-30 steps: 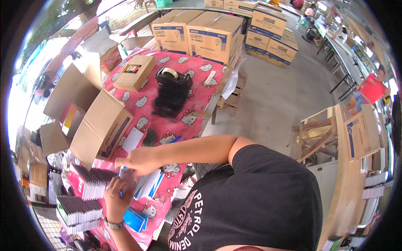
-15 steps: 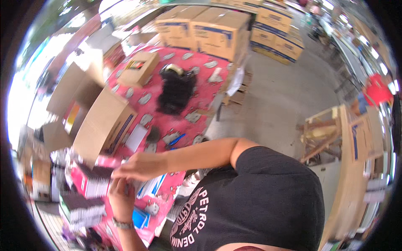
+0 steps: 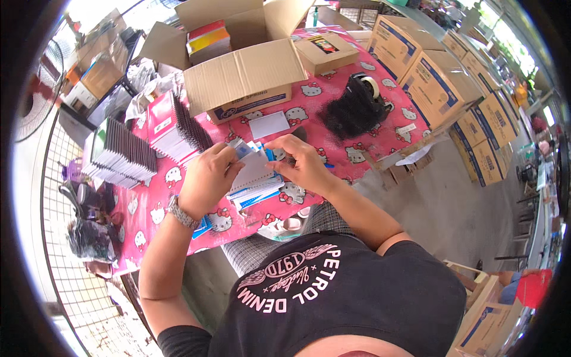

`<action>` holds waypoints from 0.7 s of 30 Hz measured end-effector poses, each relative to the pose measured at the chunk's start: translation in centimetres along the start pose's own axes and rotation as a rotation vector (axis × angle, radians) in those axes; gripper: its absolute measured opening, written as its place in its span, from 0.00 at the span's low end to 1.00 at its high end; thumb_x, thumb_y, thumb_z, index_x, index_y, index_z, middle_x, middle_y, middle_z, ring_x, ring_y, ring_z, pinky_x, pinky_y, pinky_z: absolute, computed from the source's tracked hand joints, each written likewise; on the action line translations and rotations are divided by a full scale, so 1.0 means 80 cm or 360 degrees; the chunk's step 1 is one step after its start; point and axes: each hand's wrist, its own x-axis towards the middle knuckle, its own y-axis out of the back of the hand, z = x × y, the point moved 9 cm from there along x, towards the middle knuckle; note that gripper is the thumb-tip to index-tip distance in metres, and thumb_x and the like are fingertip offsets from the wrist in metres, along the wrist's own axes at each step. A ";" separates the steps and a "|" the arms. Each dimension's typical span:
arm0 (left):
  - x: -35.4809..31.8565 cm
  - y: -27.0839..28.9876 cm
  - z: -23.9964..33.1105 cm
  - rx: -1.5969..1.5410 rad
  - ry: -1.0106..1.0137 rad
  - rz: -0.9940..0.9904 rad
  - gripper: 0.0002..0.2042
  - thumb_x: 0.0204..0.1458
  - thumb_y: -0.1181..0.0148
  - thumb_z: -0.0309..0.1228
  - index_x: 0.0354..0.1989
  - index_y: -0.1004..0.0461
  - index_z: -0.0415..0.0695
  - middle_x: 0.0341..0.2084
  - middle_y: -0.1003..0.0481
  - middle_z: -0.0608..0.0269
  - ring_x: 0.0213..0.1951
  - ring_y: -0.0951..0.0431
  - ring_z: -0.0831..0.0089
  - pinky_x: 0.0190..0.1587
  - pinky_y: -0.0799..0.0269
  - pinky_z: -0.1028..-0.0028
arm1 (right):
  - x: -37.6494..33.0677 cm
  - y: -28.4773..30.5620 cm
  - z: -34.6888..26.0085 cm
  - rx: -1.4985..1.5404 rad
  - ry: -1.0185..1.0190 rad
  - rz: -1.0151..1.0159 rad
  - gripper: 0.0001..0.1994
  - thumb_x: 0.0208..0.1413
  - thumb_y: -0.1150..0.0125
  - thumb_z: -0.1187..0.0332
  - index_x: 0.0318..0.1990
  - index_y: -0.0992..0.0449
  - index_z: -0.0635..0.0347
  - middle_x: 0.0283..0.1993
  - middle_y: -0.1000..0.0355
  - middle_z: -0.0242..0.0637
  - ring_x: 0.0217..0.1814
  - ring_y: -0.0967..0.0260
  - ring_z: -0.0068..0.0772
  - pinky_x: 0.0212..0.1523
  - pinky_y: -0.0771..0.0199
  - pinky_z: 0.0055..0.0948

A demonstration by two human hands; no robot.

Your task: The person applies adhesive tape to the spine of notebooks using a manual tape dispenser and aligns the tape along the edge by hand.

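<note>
Both hands are being brought together over the pink table [image 3: 380, 134]: the left hand [image 3: 208, 178] is curled around a small white card stack [image 3: 253, 172], steadying it, while the right hand [image 3: 300, 163] is pinching its top edge. Far behind, an open carton [image 3: 247, 77] is being kept within reach; left of the hands, notebooks [image 3: 172, 125] are being kept stacked upright, and loose cards [image 3: 259, 193] are lying under the wrists.

An open carton [image 3: 244, 83] stands on the table [image 3: 380, 134] behind the notebook stack [image 3: 257, 181].
</note>
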 end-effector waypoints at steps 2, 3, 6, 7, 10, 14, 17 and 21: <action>0.004 0.004 0.007 0.0036 -0.0043 0.0026 0.09 0.51 0.35 0.29 0.27 0.29 0.40 0.27 0.29 0.55 0.28 0.25 0.52 0.31 0.30 0.58 | 0.004 -0.002 -0.009 -0.0089 0.0176 0.0085 0.17 0.52 0.29 0.69 0.49 0.24 0.59 0.45 0.27 0.40 0.37 0.27 0.34 0.35 0.26 0.29; 0.003 0.005 0.007 0.0047 -0.0054 0.0047 0.09 0.51 0.35 0.29 0.27 0.29 0.40 0.27 0.29 0.55 0.28 0.25 0.52 0.31 0.30 0.58 | 0.008 -0.002 -0.016 -0.0117 0.0201 0.0122 0.17 0.51 0.29 0.70 0.48 0.24 0.59 0.44 0.26 0.38 0.38 0.27 0.32 0.35 0.27 0.28; 0.000 0.002 0.011 0.0120 -0.0086 0.0087 0.09 0.50 0.34 0.30 0.29 0.28 0.42 0.27 0.28 0.57 0.28 0.24 0.54 0.32 0.28 0.59 | 0.021 -0.008 -0.021 -0.0127 0.0240 0.0099 0.12 0.52 0.30 0.72 0.43 0.22 0.61 0.40 0.25 0.36 0.38 0.27 0.29 0.35 0.27 0.28; -0.002 0.000 0.015 0.0127 -0.0105 0.0090 0.09 0.49 0.33 0.30 0.29 0.28 0.42 0.28 0.28 0.58 0.29 0.24 0.54 0.32 0.28 0.59 | 0.027 -0.011 -0.020 -0.0119 0.0248 0.0069 0.09 0.52 0.31 0.73 0.41 0.21 0.62 0.38 0.25 0.36 0.37 0.27 0.30 0.35 0.27 0.28; -0.016 0.002 0.020 0.0077 -0.0150 0.0058 0.13 0.47 0.30 0.35 0.34 0.25 0.42 0.32 0.25 0.57 0.33 0.22 0.54 0.36 0.25 0.61 | 0.034 -0.012 -0.010 -0.0018 0.0351 -0.0214 0.05 0.51 0.31 0.76 0.34 0.22 0.64 0.35 0.25 0.35 0.36 0.27 0.30 0.37 0.27 0.29; -0.022 0.000 0.011 -0.0248 -0.0060 -0.0070 0.19 0.49 0.31 0.43 0.38 0.23 0.40 0.34 0.24 0.52 0.35 0.21 0.52 0.39 0.25 0.63 | 0.039 -0.034 0.018 0.0395 0.0126 -0.0745 0.05 0.51 0.31 0.77 0.31 0.23 0.63 0.33 0.27 0.33 0.36 0.27 0.27 0.39 0.26 0.27; -0.017 0.001 -0.009 -0.0499 0.0014 -0.0118 0.21 0.54 0.35 0.47 0.35 0.23 0.36 0.30 0.24 0.50 0.33 0.22 0.51 0.38 0.26 0.65 | 0.049 -0.045 0.030 0.0464 -0.0041 -0.1020 0.05 0.53 0.32 0.74 0.32 0.23 0.64 0.33 0.26 0.34 0.38 0.26 0.26 0.43 0.27 0.27; -0.015 0.002 -0.011 -0.0487 -0.0023 -0.0107 0.15 0.54 0.34 0.40 0.34 0.23 0.37 0.30 0.24 0.50 0.33 0.22 0.52 0.38 0.26 0.65 | 0.063 -0.047 0.034 0.0304 -0.0019 -0.1075 0.08 0.51 0.30 0.71 0.34 0.22 0.65 0.37 0.23 0.36 0.41 0.24 0.29 0.45 0.26 0.28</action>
